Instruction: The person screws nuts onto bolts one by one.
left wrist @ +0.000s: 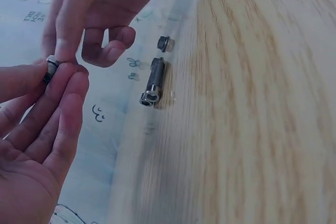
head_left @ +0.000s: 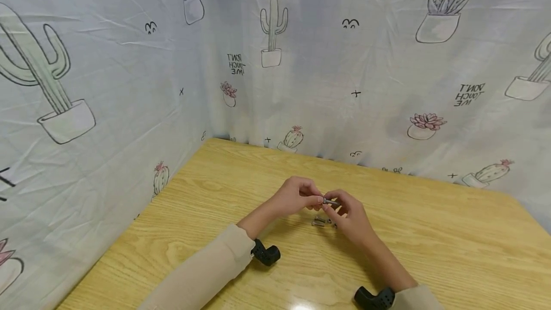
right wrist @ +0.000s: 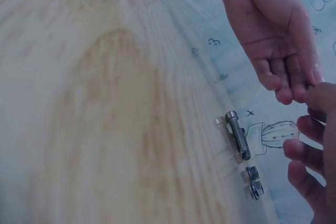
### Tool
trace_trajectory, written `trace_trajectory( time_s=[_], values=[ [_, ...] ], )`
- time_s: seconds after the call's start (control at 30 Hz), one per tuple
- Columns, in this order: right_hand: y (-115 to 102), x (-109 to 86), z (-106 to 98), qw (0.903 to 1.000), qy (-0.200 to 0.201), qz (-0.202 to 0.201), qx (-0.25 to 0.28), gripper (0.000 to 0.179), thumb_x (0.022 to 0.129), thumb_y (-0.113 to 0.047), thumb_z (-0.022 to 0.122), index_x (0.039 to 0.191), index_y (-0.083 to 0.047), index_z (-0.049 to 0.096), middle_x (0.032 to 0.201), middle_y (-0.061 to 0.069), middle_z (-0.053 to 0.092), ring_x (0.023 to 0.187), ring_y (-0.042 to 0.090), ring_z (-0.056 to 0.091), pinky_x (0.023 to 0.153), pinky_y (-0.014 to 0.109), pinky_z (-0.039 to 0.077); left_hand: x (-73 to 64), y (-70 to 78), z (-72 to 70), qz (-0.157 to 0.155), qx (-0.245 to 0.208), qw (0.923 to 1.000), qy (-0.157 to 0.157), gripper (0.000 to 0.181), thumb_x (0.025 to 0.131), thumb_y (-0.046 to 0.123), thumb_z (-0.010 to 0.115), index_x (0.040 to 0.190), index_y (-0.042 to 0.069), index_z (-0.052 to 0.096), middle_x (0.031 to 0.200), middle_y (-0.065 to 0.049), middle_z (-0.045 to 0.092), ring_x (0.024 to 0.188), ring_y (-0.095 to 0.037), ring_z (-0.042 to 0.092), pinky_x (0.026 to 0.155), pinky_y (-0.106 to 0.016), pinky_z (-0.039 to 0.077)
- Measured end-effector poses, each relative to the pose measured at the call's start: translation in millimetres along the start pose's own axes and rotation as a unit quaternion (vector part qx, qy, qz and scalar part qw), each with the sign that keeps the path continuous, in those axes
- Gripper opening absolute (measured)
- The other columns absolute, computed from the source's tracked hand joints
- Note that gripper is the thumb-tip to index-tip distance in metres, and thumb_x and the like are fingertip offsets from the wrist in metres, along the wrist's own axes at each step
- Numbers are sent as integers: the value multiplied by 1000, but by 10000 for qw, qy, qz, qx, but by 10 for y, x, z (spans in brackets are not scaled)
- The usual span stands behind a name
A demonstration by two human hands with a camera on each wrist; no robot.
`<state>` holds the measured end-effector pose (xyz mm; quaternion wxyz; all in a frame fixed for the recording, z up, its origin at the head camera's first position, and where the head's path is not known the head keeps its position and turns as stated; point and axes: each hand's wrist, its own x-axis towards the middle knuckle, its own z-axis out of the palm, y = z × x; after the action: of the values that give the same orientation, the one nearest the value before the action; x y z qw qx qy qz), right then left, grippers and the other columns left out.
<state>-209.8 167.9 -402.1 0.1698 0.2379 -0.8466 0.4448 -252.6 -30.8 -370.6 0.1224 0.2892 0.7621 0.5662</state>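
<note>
In the head view a metal bolt (head_left: 331, 202) is held lengthwise between the two hands, above the table. The left hand (head_left: 297, 196) pinches its left end between thumb and fingers. From the other side the right hand (head_left: 353, 216) has thumb and forefinger curled about the bolt. The left wrist view shows a shiny metal end (left wrist: 51, 66) at the fingertips; fingers hide the rest. Below the hands, loose bolts (right wrist: 239, 136) lie side by side on the wood, and small nuts (right wrist: 254, 183) sit just off their ends.
The wooden table (head_left: 206, 195) carries the loose hardware near its middle. A cactus-print cloth (head_left: 318, 71) hangs behind the table and along its left side. Black wrist-worn devices (head_left: 266, 253) are on both forearms, close above the tabletop.
</note>
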Motion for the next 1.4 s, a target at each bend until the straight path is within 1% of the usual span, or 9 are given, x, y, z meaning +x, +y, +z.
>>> trace_trajectory(
  time_s=[0.17, 0.3, 0.47, 0.63, 0.83, 1.03, 1.2, 1.3, 1.4],
  values=[
    [-10, 0, 15, 9991, 138, -349, -202, 18, 90, -1, 64, 102, -13, 66, 95, 2, 69, 72, 2, 61, 58, 23, 50, 4, 17, 6, -22, -171, 9998, -131, 9, 92, 13, 66, 91, 6, 71, 89, -14, 74, 81, -29, 71, 76, -44, 59],
    [-80, -3, 3, 9999, -89, -24, 145, 12, 94, 0, 57, 95, -8, 66, 81, 10, 66, 61, 17, 59, 55, 24, 49, -6, 32, 12, 245, -8, 9992, -303, 9, 92, 12, 66, 92, 5, 71, 90, -15, 74, 80, -23, 70, 77, -40, 59],
    [-154, 1, -22, 9947, -543, 470, 742, 17, 99, -2, 48, 90, 1, 61, 62, 24, 53, 54, 33, 49, 46, 26, 43, -19, 42, 4, 492, 61, 9976, -479, 8, 93, 12, 64, 94, 6, 70, 93, -13, 73, 79, -13, 69, 77, -34, 58],
    [-119, -2, -8, 9913, -687, 437, 1032, 22, 102, -7, 45, 89, 4, 59, 61, 20, 52, 51, 31, 46, 45, 27, 43, -13, 28, -2, 567, -113, 9968, -547, 9, 93, 12, 65, 94, 4, 70, 93, -14, 73, 77, -10, 69, 80, -43, 58],
    [-89, 2, -10, 9889, -719, 241, 1276, 24, 103, -9, 44, 88, 3, 59, 61, 16, 50, 52, 30, 45, 46, 27, 42, -17, 25, -2, 692, -133, 9961, -539, 8, 93, 10, 65, 93, 3, 69, 93, -16, 72, 78, -8, 69, 81, -44, 58],
    [-92, 7, -22, 9898, -593, 264, 1267, 21, 102, -7, 45, 90, 3, 60, 61, 18, 51, 52, 29, 47, 46, 28, 43, -22, 16, 12, 746, 53, 9965, -361, 10, 94, 12, 64, 94, 4, 69, 94, -15, 72, 82, -18, 69, 80, -43, 58],
    [-66, 30, -35, 9933, -265, 613, 948, 20, 102, -11, 48, 97, 2, 61, 66, 21, 54, 56, 28, 51, 50, 29, 45, -22, 30, -12, 446, 18, 9990, 46, 7, 94, 13, 64, 94, 7, 68, 94, -12, 71, 87, -27, 70, 83, -45, 57],
    [-145, 29, -83, 9922, -47, 935, 818, 19, 102, -12, 49, 102, 2, 62, 69, 23, 56, 60, 29, 53, 54, 31, 47, -14, 41, -36, 302, 26, 9993, 216, 5, 93, 12, 65, 93, 8, 68, 93, -10, 71, 88, -26, 71, 82, -38, 58],
    [-126, 36, -111, 9903, 152, 1019, 930, 17, 101, -12, 51, 106, -1, 62, 70, 21, 56, 60, 29, 54, 55, 31, 48, -2, 43, -79, 238, 114, 9991, 324, 4, 93, 12, 65, 94, 8, 68, 93, -9, 71, 88, -25, 71, 81, -35, 58]
  ],
)
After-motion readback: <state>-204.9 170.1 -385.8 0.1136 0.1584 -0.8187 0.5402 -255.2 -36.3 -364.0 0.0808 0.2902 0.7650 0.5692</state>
